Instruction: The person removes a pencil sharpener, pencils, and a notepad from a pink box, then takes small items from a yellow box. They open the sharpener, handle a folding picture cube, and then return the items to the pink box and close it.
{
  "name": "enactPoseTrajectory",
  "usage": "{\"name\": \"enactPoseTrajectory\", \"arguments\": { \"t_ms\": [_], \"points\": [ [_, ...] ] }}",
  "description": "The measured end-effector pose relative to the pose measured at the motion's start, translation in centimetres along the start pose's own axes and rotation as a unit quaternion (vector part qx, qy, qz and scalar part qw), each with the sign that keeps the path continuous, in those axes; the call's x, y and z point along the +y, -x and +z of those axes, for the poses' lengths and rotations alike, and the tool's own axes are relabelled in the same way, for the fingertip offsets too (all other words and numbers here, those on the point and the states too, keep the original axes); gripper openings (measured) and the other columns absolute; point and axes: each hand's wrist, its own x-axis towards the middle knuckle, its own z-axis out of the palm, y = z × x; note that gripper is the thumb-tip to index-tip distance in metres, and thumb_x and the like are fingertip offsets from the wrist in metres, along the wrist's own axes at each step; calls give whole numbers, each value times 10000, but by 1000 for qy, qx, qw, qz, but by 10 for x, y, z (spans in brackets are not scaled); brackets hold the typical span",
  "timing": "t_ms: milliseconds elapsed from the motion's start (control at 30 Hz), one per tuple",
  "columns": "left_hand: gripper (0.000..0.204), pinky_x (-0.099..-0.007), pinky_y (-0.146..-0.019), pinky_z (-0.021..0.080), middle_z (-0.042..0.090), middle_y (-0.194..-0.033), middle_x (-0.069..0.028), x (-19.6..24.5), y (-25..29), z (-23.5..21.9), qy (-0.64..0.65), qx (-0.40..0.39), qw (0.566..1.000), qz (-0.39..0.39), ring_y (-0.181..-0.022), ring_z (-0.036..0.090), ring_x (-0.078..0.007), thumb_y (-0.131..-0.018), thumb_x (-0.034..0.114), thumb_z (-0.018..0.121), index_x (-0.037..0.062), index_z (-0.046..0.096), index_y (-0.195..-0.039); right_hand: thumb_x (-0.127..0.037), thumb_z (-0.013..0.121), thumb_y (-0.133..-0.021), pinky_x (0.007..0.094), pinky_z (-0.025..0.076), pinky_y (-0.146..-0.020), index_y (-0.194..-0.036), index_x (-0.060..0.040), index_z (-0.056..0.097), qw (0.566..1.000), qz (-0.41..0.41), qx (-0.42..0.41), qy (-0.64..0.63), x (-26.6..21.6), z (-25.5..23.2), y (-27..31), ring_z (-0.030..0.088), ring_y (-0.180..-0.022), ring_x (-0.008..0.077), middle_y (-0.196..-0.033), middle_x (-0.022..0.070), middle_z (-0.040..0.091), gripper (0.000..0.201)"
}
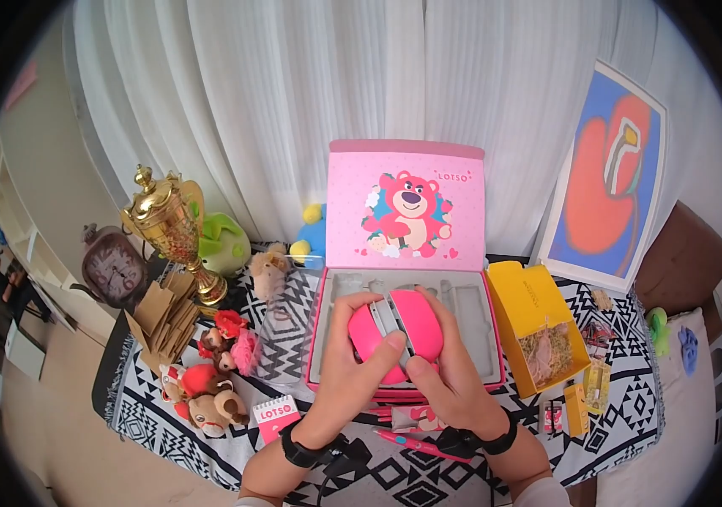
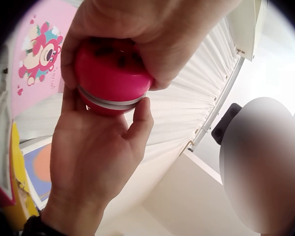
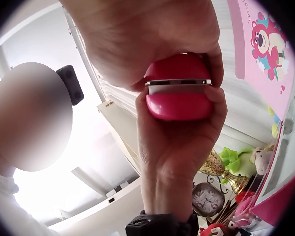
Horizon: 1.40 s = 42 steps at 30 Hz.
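Both hands grip a glossy pink rounded gadget (image 1: 418, 325) above an open pink gift box, one hand on each half. My left hand (image 1: 352, 355) curls around its left half, the thumb on the grey band. On the other half, my right hand (image 1: 452, 367) wraps the side with its thumb at the lower end. A grey and silver strip shows between the two pink halves. In the left wrist view, dark marks show on the gadget's pink shell (image 2: 113, 69). From the right wrist view, the strip runs across the shell (image 3: 179, 105). What kind of gadget it is, I cannot tell.
The gift box (image 1: 407, 207) has its lid up and a grey moulded insert. A pink pen (image 1: 420, 444) and small notepad (image 1: 276, 414) lie in front. Plush toys (image 1: 209, 397) and a gold trophy (image 1: 171, 224) stand left; a yellow box (image 1: 530, 296) and framed picture (image 1: 602, 186) stand right.
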Motion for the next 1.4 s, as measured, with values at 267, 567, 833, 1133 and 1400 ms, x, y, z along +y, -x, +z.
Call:
{"name": "enactPoseTrajectory", "arguments": {
  "t_ms": [267,567,833,1133,1400],
  "points": [
    [461,-305,-930,409,503,-1132,-93,-7,-3,-2,32,-2,999,-3,-1049,497,-159,-848,157,665,35,438,-1230,-162,551,-926,379,305,-1077,-1434,91,182,1000,1,0,2,-1,-1,0,397,-1280,299,-1386,231,355,676],
    [454,-297,-922,414,502,-1127,-93,-3,-1,-1,39,-5,999,-3,-1047,500,-156,-846,138,653,31,435,-1230,-177,560,-931,375,309,-1071,-1432,85,190,1000,3,4,-16,-2,-2,0,404,-1273,288,-1379,230,366,675],
    [499,-303,-907,430,502,-1122,-92,4,3,5,-99,-4,993,62,-1040,506,-160,-830,113,675,36,412,-1246,-171,552,-933,380,290,-1083,-1445,67,175,1000,20,-4,-24,-4,-5,0,385,-1285,291,-1394,226,344,679],
    [502,-298,-906,428,498,-1142,-83,0,-1,-2,-41,-16,999,25,-1042,503,-147,-843,158,688,43,408,-1243,-184,557,-929,382,270,-1098,-1453,64,134,998,-6,-57,-2,-3,-12,-1,342,-1320,305,-1423,226,289,718],
    [562,-299,-926,420,482,-1176,-94,12,3,-8,-75,-42,996,-5,-1083,489,-146,-840,185,700,38,392,-1287,-185,701,-846,387,314,-1082,-1455,18,203,996,-45,-70,28,1,-17,-1,370,-1314,322,-1426,218,314,813]
  ]
}}
